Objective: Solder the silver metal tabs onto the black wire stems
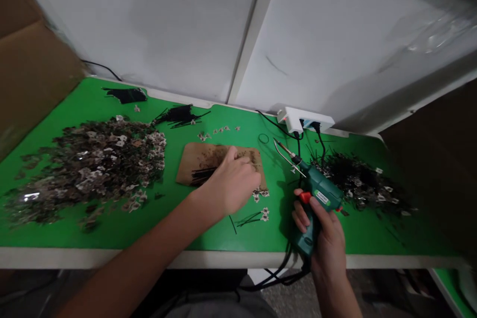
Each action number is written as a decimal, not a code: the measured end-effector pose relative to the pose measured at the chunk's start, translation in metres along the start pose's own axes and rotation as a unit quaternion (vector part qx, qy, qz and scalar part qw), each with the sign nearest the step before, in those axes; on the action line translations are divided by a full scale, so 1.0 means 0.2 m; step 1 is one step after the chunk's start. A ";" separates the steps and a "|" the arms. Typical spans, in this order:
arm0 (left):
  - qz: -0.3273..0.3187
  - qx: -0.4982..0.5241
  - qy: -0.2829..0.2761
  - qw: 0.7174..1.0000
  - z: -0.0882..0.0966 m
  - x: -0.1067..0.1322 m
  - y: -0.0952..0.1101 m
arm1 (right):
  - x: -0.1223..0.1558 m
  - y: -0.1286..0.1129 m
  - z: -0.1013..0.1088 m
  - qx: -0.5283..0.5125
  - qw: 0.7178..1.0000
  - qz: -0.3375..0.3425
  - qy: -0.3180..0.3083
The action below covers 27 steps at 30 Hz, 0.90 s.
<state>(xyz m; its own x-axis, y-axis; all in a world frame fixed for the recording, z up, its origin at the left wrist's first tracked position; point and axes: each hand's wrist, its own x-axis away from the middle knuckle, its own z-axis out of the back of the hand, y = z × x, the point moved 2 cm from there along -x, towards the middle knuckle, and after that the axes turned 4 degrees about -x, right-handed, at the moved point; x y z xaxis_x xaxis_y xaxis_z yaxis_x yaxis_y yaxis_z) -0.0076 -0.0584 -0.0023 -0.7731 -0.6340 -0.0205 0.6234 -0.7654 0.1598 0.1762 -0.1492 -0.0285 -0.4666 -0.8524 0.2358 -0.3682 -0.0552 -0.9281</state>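
My right hand [328,236] is wrapped round the handle of a green soldering gun [323,186], thumb beside its red trigger. The gun's metal tip and curved wire guide point up and left, a little above the table. Over a scorched piece of brown cardboard [186,164] rests my left hand [238,181], its fingers bent and closed at the right part of the board; whatever they pinch is hidden. Short black wires [202,174] lie on the cardboard left of the hand. Small metal pieces [261,193] line its lower right edge, and wires with metal ends [264,214] lie just below.
A large heap of small metal parts [108,159] covers the left of the green table [208,233]. Black wire bundles [181,114] lie behind it. On the right sits a pile of wired pieces [357,179], with a white power strip [320,119] behind.
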 end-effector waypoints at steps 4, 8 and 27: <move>-0.001 0.006 -0.018 1.000 0.01 0.00 0.01 | 0.00 -0.01 0.00 0.005 1.000 0.002 0.002; -0.004 0.005 -0.038 0.999 0.01 0.01 0.02 | 0.00 0.00 0.00 0.000 1.000 -0.001 -0.007; -0.034 0.021 -0.069 0.997 0.02 0.06 0.13 | -0.01 0.01 0.01 -0.026 1.000 0.015 0.010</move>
<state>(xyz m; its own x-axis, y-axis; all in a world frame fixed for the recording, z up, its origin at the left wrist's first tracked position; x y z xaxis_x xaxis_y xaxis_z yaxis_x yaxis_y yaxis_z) -0.0009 -0.0842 0.0046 -0.8238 -0.5576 0.1024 0.5660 -0.7986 0.2048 0.1775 -0.1479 -0.0321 -0.4933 -0.8431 0.2141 -0.3944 -0.0026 -0.9189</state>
